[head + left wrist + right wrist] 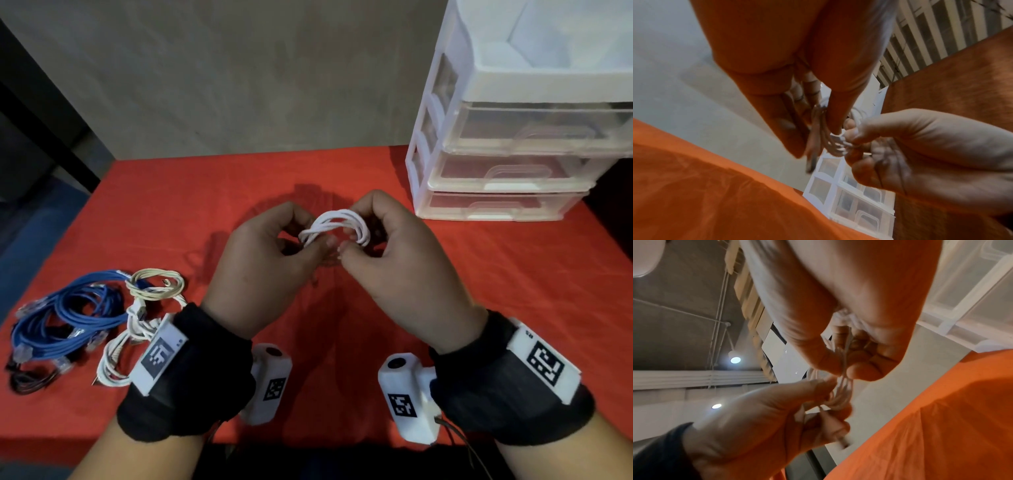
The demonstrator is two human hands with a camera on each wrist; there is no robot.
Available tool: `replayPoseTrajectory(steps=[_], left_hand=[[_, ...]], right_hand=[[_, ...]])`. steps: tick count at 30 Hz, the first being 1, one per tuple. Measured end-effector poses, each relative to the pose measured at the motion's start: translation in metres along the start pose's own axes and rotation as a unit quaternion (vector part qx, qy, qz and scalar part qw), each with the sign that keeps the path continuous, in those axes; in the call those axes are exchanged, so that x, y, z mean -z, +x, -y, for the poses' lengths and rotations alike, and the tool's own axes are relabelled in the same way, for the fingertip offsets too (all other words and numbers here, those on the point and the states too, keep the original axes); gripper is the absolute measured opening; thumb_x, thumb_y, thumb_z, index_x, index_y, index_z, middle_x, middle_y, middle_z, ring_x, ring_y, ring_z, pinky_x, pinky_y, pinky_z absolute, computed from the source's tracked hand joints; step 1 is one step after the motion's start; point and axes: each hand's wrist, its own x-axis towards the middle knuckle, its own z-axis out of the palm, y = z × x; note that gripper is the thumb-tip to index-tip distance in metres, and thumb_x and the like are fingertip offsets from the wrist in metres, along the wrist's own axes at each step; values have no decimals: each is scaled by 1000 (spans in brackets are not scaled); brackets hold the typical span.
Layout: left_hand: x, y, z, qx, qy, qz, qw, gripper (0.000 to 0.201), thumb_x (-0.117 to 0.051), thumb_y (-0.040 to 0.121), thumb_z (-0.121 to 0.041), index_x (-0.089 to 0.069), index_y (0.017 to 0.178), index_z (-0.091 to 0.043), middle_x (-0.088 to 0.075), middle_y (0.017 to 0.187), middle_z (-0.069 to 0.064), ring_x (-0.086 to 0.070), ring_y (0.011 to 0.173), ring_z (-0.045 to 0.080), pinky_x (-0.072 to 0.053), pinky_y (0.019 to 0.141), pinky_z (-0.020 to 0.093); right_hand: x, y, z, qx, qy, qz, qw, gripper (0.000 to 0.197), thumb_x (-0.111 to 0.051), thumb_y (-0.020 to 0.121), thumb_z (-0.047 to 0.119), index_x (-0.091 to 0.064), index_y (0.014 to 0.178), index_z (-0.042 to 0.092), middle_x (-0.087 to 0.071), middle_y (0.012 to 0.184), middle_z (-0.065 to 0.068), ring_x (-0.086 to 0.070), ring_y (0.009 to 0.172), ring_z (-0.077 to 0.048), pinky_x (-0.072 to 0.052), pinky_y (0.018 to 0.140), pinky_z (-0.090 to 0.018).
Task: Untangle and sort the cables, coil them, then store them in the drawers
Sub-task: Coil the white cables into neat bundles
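Above the middle of the red tablecloth [479, 291], a small white cable coil [337, 224] is held in the air between two hands. The left hand [260, 270] pinches one side of the coil with thumb and curled fingers, and the right hand [404, 267] grips the other side, its fingers bent around the loops; the two thumbs nearly touch under the coil. In the right wrist view, a plug end [844, 443] of this cable sticks out below the left hand's fingers. Both wrists are raised above the cloth and wear black bands with white marker blocks. On the left part of the cloth, well apart from the hands, lies a blue network cable bundle [68, 318], and just beside it a cream cable coil [156, 284] and loose white cables [120, 349], partly hidden behind the left wrist. At the far right corner stands a translucent drawer unit [513, 164], its drawers pushed in.
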Motion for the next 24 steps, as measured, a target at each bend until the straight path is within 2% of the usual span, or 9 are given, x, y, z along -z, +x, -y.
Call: replayPoseTrajectory(steps=[4,7,10,12,15,17,19,22,24], left_hand=[[0,1,-4,-23,-39,33,998,20,-83,80,-31,-73,87,-15,-74,78,3,-65,65,12,-51,65,34],[2,0,-10,-10,-83,56,995,18,-78,80,-21,-72,87,-5,-74,74,5,-60,59,3,-44,57,17],[0,1,-13,36,-142,16,989,20,-72,83,-27,-70,83,-7,-70,67,5,-59,53,11,-47,51,22],[0,2,-17,100,-237,19,966,20,-68,83,-26,-65,82,-7,-66,66,6,-60,52,13,-50,51,24],[4,1,-19,149,-336,81,926,24,-67,92,-26,-62,97,-3,-64,81,8,-65,74,18,-57,73,35],[8,1,-22,170,-362,99,911,38,-60,94,-27,-55,116,4,-59,97,15,-62,93,25,-51,89,43],[10,1,-25,188,-360,98,909,47,-59,97,-25,-49,127,9,-55,109,18,-57,103,30,-49,92,44],[13,3,-26,202,-349,94,910,26,-59,92,-31,-64,109,-12,-64,90,5,-63,86,20,-52,82,39],[16,3,-25,205,-332,95,916,21,-61,90,-34,-66,103,-18,-62,85,0,-62,83,18,-50,86,44]], right_hand=[[4,2,-2,-26,-14,25,999,17,-69,83,3,-63,83,18,-58,67,10,-50,59,-4,-39,56,-19],[11,4,-3,-57,27,79,995,14,-72,85,5,-70,90,18,-69,73,4,-58,63,-7,-46,60,-26],[18,4,-1,-91,194,113,970,23,-75,86,3,-72,108,5,-75,91,-1,-69,80,-8,-53,72,-21],[20,3,2,-96,296,124,942,23,-72,83,8,-69,104,-2,-71,90,-1,-65,82,-4,-49,74,-15],[20,3,3,-112,364,121,917,23,-68,82,19,-69,99,4,-69,88,-2,-59,81,-7,-42,72,-20],[19,3,1,-136,379,125,907,21,-70,80,26,-72,96,12,-71,94,-4,-60,85,-12,-39,73,-26],[17,3,0,-149,384,133,902,20,-71,78,30,-71,94,17,-73,99,-4,-60,92,-15,-38,73,-28],[14,3,-1,-158,387,131,899,24,-71,78,30,-68,98,16,-73,104,-5,-56,100,-22,-37,73,-29],[12,4,-2,-164,388,124,898,25,-72,78,30,-69,98,17,-73,104,-7,-56,100,-23,-37,72,-30]])
